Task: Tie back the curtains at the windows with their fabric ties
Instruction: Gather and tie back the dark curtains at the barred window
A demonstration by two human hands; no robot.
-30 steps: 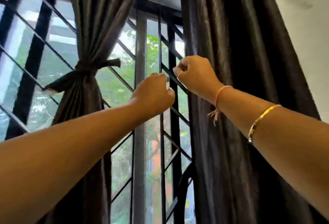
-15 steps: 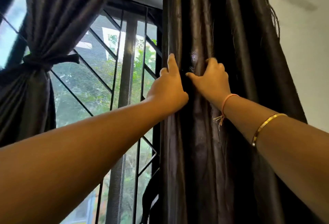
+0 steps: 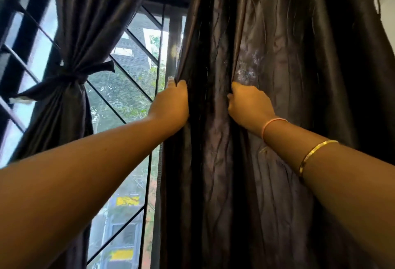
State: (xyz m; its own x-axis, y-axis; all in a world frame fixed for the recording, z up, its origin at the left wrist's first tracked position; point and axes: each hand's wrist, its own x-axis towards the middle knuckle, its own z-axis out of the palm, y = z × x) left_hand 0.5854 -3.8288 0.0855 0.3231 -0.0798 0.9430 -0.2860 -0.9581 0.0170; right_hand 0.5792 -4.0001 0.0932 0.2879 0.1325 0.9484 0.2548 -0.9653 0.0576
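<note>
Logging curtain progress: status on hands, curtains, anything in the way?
Left hand grips window-side edge of right curtain; right hand grips a fold of it. Right curtain untied; left curtain tied with its fabric tie. No obstruction seen.

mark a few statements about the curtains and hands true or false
1. The left curtain is gathered by its fabric tie. True.
2. The left hand and the right hand both grip folds of the right curtain. True.
3. The right curtain is already tied back. False: it hangs loose, with no tie round it in view.
4. The gold bangle sits on the left arm. False: it is on the right forearm.
</note>
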